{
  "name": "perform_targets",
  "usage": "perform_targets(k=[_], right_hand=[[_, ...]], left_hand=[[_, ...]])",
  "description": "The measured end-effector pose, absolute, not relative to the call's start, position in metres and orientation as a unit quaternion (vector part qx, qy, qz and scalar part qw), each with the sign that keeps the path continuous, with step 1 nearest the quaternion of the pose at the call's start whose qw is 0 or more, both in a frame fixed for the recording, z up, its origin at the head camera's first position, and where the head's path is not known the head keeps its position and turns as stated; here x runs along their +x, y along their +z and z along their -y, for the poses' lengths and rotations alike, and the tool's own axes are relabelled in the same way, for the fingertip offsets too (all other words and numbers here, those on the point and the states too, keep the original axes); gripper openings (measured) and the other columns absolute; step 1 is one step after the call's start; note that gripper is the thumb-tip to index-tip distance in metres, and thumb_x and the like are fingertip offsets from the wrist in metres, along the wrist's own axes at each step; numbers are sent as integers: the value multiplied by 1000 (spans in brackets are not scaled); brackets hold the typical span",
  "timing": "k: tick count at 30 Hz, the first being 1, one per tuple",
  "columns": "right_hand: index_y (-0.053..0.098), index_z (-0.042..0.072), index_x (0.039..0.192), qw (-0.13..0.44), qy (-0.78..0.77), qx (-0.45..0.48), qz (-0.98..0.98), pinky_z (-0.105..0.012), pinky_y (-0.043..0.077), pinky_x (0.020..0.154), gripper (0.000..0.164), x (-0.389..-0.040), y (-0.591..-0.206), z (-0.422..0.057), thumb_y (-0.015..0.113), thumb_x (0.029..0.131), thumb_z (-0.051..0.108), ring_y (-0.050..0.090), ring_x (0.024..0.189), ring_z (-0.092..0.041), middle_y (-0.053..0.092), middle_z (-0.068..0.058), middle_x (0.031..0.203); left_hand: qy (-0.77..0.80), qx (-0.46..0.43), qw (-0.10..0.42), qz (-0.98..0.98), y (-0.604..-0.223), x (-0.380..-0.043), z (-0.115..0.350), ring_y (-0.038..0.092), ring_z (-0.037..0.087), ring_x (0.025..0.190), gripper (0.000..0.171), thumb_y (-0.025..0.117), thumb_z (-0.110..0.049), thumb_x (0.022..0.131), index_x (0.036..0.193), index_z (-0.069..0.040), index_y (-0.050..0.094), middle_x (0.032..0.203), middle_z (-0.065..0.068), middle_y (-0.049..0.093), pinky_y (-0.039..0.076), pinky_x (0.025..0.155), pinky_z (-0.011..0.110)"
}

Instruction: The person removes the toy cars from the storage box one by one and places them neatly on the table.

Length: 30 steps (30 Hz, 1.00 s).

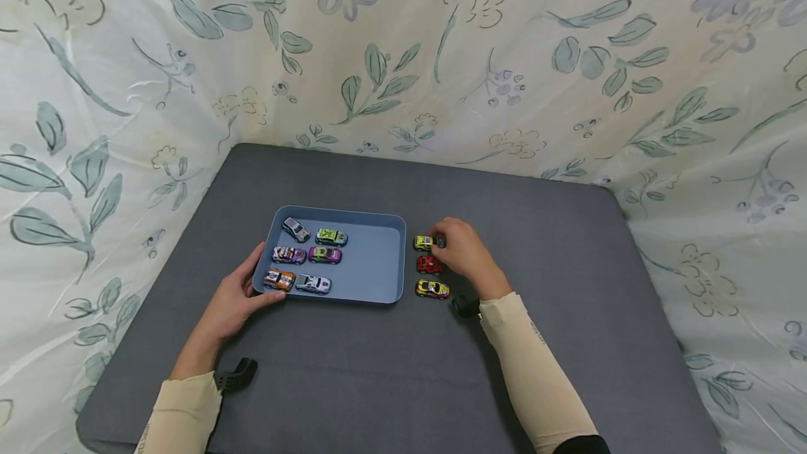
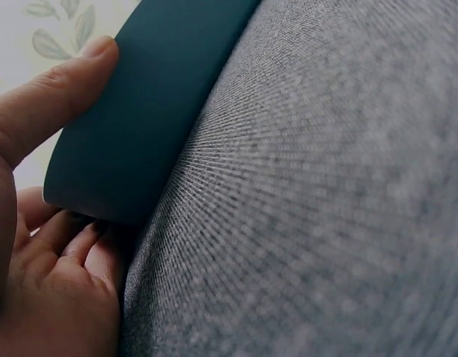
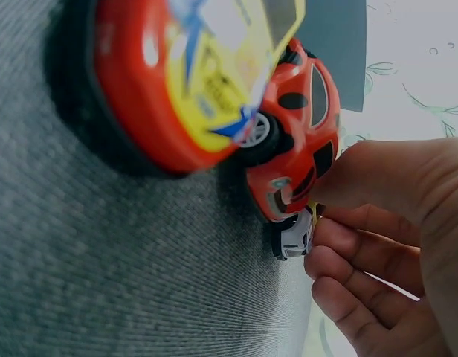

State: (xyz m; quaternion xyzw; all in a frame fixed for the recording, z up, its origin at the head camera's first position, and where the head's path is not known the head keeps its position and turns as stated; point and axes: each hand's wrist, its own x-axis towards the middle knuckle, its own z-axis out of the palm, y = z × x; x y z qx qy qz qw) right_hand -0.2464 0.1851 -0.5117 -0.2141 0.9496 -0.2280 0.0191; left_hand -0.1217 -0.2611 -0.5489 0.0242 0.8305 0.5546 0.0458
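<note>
- Cloth (image 1: 391,12): a leaf-and-flower hanging, beyond both grips and out to either side.
- Surface (image 1: 378,377): grey, finely woven, under both grips; its texture should give small wheels some drag.
- Tray (image 1: 372,258): blue and shallow, flat between the grips. It looks stiff and fairly light, and its smooth wall may slip a little, so a corner is a sensible hold.
- Left grip (image 1: 235,305): closed about the tray's near left corner, thumb against the long wall, fingers curled round the short one.
- Right grip (image 1: 466,251): drawn in to a narrow pinch at the right end of the lime car (image 1: 423,244), which sits just right of the tray; the exact contact is partly hidden.
- Red car (image 1: 429,265) and yellow car (image 1: 431,289): in a row on the near side of the right grip.
- Silver car (image 1: 296,229), green car (image 1: 331,237), purple car (image 1: 289,255), pink car (image 1: 325,255), orange car (image 1: 279,279), white car (image 1: 313,284): inside the tray, nearer the left grip. All the cars look light, hard and glossy, likely to roll if nudged lengthwise; best pinched across the body sides, above the wheels.
</note>
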Motion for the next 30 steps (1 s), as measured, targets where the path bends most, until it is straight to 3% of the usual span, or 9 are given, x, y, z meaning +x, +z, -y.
perform_targets(k=[9,15,24,30], right_hand=[[79,2,118,14,-235,-220,-947,-49,57,90,24,-246,-512,-186,79,95,8,66,101,-28,71,-10,112],[78,0,118,-23,-249,-224,-942,-49,57,89,24,-245,-511,-185,80,97,11,67,103,-30,71,-12,113],[73,0,136,-47,-277,-209,-937,-53,54,103,43,-239,-507,-180,81,99,21,66,123,-34,70,-13,133],[74,0,134,-57,-282,-215,-933,-53,52,106,46,-232,-501,-174,83,98,27,65,126,-34,71,-14,134]], left_hand=[[558,24,46,-828,-550,-122,262,42,47,151,109,87,-15,96,175,-11,13,173,27,28,39,98,4],[559,23,45,-827,-551,-121,262,42,47,151,109,87,-15,96,175,-11,13,173,28,28,39,97,4],[551,22,45,-833,-551,-122,262,40,47,152,111,88,-17,95,176,-12,12,174,27,26,37,99,3],[554,23,45,-831,-551,-122,261,39,47,153,110,88,-16,95,175,-12,12,174,27,26,37,99,3]])
